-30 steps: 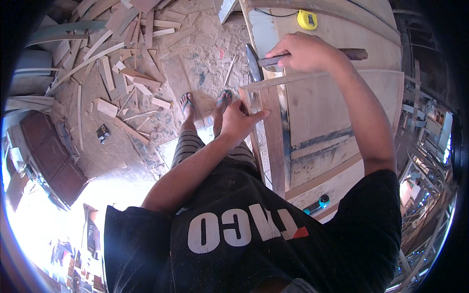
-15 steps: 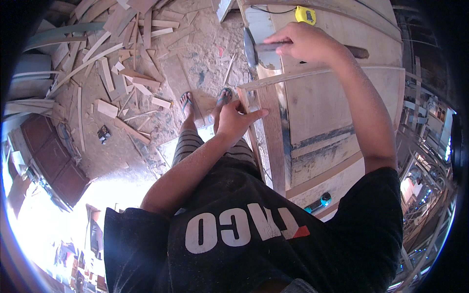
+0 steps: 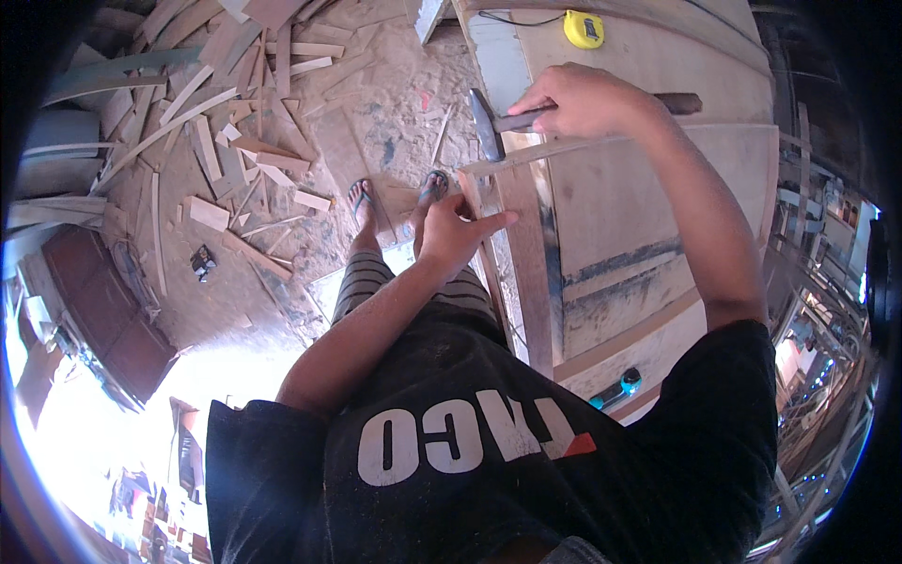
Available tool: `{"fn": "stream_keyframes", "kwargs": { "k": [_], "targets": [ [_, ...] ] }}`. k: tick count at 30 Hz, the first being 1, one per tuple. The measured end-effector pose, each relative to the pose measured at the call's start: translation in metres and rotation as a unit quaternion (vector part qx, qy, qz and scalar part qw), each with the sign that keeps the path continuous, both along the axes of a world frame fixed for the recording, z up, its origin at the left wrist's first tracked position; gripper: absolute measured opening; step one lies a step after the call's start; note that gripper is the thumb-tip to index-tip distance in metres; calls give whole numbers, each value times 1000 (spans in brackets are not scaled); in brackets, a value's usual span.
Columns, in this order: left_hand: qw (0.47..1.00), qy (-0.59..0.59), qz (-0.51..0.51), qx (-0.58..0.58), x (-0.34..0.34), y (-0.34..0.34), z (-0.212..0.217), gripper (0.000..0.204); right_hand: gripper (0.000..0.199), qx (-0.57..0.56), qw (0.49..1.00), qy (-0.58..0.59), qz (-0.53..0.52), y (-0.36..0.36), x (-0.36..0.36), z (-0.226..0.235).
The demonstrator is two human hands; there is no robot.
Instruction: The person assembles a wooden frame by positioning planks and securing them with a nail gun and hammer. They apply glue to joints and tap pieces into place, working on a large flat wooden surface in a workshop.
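Right hand (image 3: 587,99) clenched around the middle of a hammer (image 3: 495,122), wooden handle running off to the right, dark steel head hanging just above the far end of a thin wooden strip (image 3: 564,148). Left hand (image 3: 451,235) pinching the near-left corner where that strip meets an upright slat (image 3: 481,249), thumb and fingers closed on the wood, fingertips pointing right. Whether a nail sits under the fingers cannot be told.

Strip laid crosswise over a wider plank (image 3: 526,263) at the left edge of a workbench (image 3: 648,188); pale, narrow, rough-sawn, slightly bowed by the lens. Joint apparently lined up but, judging by the raised head and the steadying pinch, not yet driven home; fastening of the corner seemingly the step in hand, with the rest of the frame's pieces loose-looking and unfinished.

Farther out: yellow tape measure (image 3: 583,28) at the far end of the bench, a blue-handled tool (image 3: 615,390) at its near edge. Below and to the left, two feet in sandals (image 3: 362,197) on a sawdust-covered floor (image 3: 395,122), and a heap of offcuts (image 3: 216,113) scattered far left. Black printed shirt filling the near foreground.
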State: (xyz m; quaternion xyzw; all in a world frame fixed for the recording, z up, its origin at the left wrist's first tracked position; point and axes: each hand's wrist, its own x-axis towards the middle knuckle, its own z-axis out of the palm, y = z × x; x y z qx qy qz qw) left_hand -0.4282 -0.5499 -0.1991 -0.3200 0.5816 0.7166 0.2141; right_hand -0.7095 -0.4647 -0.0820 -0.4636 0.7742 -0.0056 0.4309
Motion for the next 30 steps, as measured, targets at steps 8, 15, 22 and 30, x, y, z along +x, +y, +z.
{"fn": "stream_keyframes", "kwargs": {
  "k": [8, 15, 22, 30],
  "targets": [
    [995, 29, -95, 30, 6, -28, -6, 63, 48, -176, 897, 47, -404, 98, 80, 1],
    [991, 25, -129, -5, 41, -89, -28, 67, 54, -139, 630, 69, -761, 204, 246, -9],
    [976, 60, -198, -75, 63, -116, -46, 45, 67, -97, 624, 124, -765, 301, 298, -90],
    [961, 154, -103, -204, 14, -113, -76, 32, 52, 7, 664, 177, -726, 298, 356, -37]
  ]
}}
